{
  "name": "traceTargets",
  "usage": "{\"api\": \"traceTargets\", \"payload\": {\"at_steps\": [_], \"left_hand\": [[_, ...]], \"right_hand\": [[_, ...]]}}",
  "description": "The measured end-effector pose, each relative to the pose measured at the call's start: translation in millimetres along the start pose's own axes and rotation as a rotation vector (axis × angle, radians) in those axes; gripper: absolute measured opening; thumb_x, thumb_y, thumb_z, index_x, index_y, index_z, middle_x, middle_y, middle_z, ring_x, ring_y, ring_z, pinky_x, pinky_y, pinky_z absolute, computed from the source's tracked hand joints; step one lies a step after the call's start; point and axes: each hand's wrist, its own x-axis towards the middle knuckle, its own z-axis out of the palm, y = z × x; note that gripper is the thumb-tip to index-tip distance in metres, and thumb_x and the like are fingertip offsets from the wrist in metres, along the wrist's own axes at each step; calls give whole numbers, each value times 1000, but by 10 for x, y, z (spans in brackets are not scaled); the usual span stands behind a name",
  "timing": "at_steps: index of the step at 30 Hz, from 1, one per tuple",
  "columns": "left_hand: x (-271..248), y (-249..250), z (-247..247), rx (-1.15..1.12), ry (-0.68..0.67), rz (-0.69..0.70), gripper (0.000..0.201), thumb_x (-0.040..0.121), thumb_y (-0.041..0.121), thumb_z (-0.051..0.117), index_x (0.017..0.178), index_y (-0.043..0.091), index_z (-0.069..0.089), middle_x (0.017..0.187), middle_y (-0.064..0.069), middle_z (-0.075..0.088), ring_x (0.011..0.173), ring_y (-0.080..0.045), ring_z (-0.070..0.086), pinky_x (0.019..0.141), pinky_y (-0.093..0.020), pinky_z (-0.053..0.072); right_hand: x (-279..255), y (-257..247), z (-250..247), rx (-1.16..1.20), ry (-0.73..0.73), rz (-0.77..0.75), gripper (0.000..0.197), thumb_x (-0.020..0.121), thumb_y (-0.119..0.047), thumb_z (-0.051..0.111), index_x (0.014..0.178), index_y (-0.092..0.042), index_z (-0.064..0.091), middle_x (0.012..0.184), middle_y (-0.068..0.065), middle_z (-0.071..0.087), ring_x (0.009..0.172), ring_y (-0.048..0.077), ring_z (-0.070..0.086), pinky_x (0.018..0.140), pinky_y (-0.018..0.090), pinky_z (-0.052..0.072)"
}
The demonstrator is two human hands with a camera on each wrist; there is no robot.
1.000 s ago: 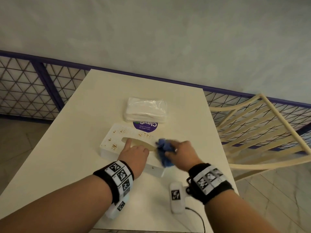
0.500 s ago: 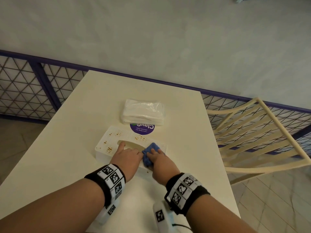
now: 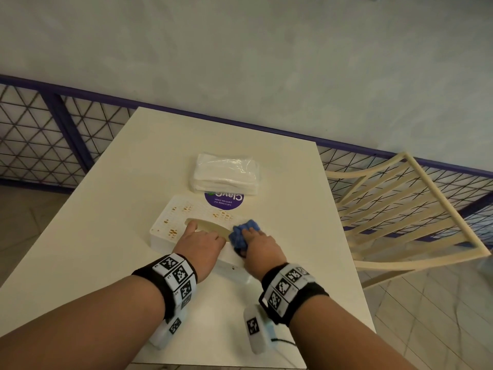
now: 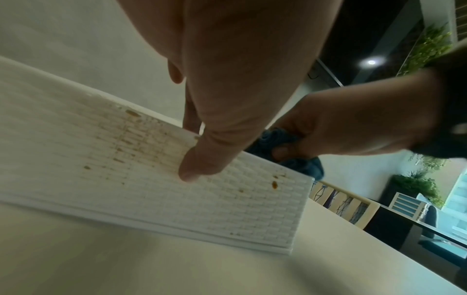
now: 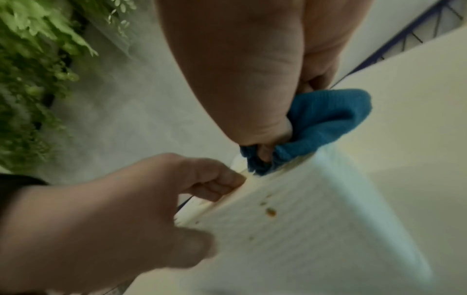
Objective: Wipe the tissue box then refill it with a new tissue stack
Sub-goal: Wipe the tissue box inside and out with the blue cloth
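Chair (image 3: 400, 209) stands right of table (image 3: 106, 222); tissue stack (image 3: 225, 173) behind box (image 3: 173, 217).

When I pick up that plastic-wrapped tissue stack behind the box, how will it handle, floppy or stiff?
The tissue stack is probably soft and light: a low pile in loose, wrinkled film, so it may sag at the ends if lifted by one edge. The glossy wrap looks somewhat slippery. It lies flat on the table, so it won't roll.
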Motion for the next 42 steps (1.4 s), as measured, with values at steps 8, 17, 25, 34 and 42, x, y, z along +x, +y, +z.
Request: {"api": "traceTargets", "payload": {"at_steps": [8,17,25,34,42], "left_hand": [[-11,-26,62,6,8,24,41,90,5,35,123,19,52,109,0,59,100,-24,58,105,-45,14],[0,-31,28,16,15,36,42,88,3,37,123,20,53,110,1,57,102,-23,56,107,-45,16],[-28,-10,-1,49,-18,52,40,89,5,37,122,22,52,112,2,57,103,-21,56,110,-44,14],[-7,-396,-96,256,-116,402,61,90,4,46,142,30,29,148,6,34,142,-16,23,114,-48,3],[-248,-24,-153,14,-129,183,55,80,43,56,131,22,45,131,5,51,119,-17,47,107,-48,7]], "right_hand": [[165,-194,-78,1,-67,174,52,91,-16,46,140,-6,31,146,15,33,134,33,33,109,42,33],[78,-132,-139,19,-33,136,61,90,-18,50,145,-8,25,151,13,29,135,29,35,112,41,27],[-209,-148,-168,-6,-151,-38,39,88,-16,57,127,-19,57,118,10,64,105,30,60,83,31,46],[-592,431,-639,626,126,181,19,82,-8,64,100,-10,70,90,6,68,89,22,62,80,29,48],[-590,388,-577,695,268,184,32,86,-7,59,117,-13,63,108,9,69,102,27,62,82,27,43]]}}
